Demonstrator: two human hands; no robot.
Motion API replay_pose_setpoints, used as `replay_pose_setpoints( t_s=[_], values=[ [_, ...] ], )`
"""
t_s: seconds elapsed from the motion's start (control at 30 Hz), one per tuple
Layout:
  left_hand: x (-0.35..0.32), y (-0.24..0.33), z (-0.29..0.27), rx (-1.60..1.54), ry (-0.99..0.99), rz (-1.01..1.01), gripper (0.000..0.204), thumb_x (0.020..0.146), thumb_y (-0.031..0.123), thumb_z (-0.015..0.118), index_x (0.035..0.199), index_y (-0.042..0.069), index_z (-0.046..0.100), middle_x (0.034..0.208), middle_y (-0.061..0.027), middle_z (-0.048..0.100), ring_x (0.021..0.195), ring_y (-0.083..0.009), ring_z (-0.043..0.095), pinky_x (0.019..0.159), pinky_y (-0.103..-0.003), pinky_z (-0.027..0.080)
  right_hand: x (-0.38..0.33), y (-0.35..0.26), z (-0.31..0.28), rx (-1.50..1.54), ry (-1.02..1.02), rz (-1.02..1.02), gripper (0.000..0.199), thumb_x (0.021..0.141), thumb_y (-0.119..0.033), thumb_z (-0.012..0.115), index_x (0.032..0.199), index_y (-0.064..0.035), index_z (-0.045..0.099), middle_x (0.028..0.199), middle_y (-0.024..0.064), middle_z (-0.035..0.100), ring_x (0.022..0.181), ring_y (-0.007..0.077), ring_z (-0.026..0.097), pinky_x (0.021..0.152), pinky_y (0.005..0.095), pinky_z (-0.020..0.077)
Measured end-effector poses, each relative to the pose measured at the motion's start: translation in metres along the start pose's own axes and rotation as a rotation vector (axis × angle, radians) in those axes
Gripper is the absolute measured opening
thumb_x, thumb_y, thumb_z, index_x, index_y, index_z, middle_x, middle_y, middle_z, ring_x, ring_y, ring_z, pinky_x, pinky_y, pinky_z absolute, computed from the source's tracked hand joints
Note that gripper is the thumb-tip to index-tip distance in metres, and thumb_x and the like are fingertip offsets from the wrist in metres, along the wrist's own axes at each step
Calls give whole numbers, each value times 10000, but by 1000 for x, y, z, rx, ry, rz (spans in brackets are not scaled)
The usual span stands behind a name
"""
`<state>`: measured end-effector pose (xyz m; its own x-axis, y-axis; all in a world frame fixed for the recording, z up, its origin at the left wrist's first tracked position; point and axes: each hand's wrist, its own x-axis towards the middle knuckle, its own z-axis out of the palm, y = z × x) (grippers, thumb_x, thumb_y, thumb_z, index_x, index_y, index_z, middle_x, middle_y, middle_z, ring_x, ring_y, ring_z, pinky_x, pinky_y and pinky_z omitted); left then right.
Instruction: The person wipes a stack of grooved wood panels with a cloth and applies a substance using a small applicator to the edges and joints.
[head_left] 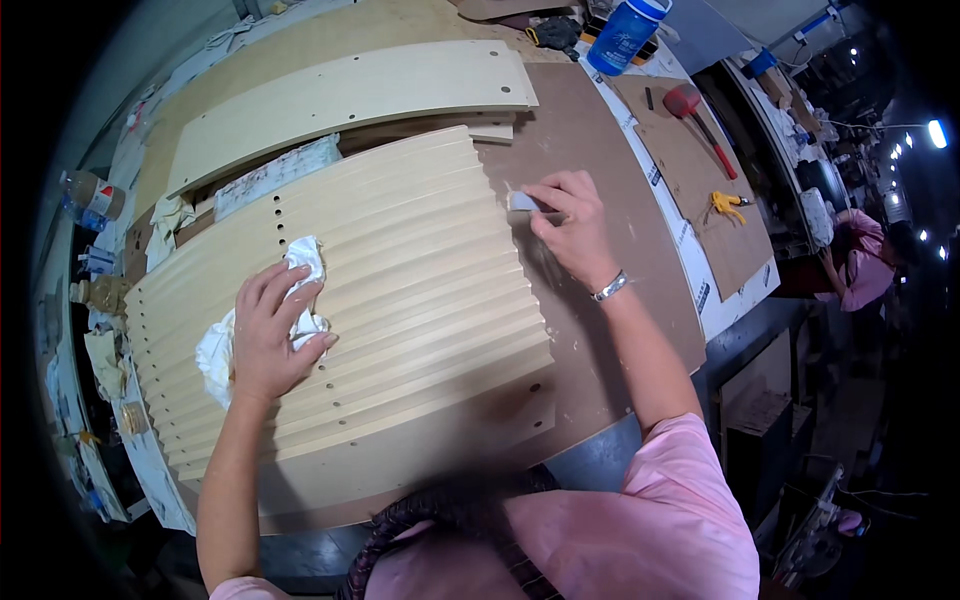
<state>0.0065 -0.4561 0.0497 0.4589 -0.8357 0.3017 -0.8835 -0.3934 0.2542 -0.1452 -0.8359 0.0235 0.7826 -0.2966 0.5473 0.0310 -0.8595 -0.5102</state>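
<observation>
We've got a stack of pale panels [400, 290] fanned out like stairs on the brown bench [600, 330]. Our left hand [268, 335] lies flat on the stack with fingers loosely curled over a white rag [305, 262], pressing it down rather than gripping it. Our right hand [572, 228] pinches a small grey scraper [522, 202] right at the right-hand edge of the stack, thumb and fingers closed on it.

What can go wrong, as we see it: the panels are only staggered, nothing clamps them, so a hard push at the edge could slide the top ones sideways if the left hand lets up. The scraper sits on a thin edge, so tilting it could gouge the pale facing or chip a corner. Fingers are close to the blade too, and a slip off the edge runs it into the bench. The red mallet [695, 118] and blue bottle [625, 35] are well apart, no worry there.
</observation>
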Motion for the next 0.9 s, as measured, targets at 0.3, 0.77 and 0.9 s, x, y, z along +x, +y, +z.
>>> replay_pose_setpoints(
  t_s=[0.3, 0.77, 0.9],
  values=[
    [0, 0, -1, -1, -11, -13, 543, 703, 396, 746, 1157, 106, 681, 1292, -87, 602, 1247, -346, 502, 1068, -501, 363, -8, 2, 1, 80, -2, 135, 322, 716, 7, 699, 1027, -53, 757, 930, 74, 659, 894, 221, 585, 760, 317, 519],
    [-1, 1, -1, 6, -27, -20, 549, 703, 395, 744, 1168, 111, 679, 1312, -86, 591, 1261, -352, 490, 1075, -498, 356, -7, -2, 3, 86, 54, 126, 286, 700, -2, 705, 979, -48, 753, 899, 85, 646, 874, 270, 573, 768, 367, 499],
    [-1, -1, 2, 2, -20, -23, 554, 700, 394, 745, 1173, 114, 677, 1314, -85, 591, 1262, -351, 490, 1072, -497, 360, -5, -14, 6, 117, -12, 141, 291, 701, -5, 707, 985, -46, 756, 909, 87, 648, 871, 271, 572, 778, 366, 500]
  ],
)
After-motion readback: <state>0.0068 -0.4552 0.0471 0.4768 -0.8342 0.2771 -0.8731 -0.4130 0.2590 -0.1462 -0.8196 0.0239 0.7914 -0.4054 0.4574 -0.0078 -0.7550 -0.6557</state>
